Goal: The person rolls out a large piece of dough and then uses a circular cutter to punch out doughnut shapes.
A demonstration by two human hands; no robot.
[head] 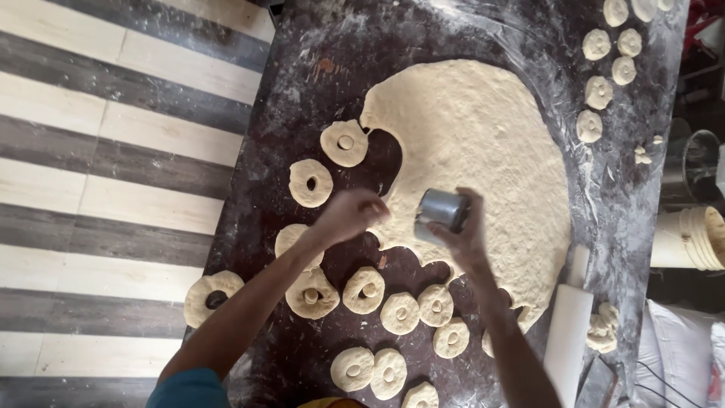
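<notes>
Metal cutter (442,211): steel cylinder, gripped in the right hand (467,236), held over the near edge of the dough sheet.
Left hand (349,215): loosely closed, just left of the cutter; whether it holds anything cannot be told.
Dough sheet (483,151): pale, floured, spread beyond both hands, bitten away along its left edge.
Cut rings (362,291): pale rounds with centre holes, lying below and left of the hands.
Small rounds (599,91): far beyond the right hand.
Rolling pin (566,332): white, right of the right forearm.
Bench (317,60): dark, flour-dusted.
Bucket (691,238): cream, off the bench, far right.
</notes>
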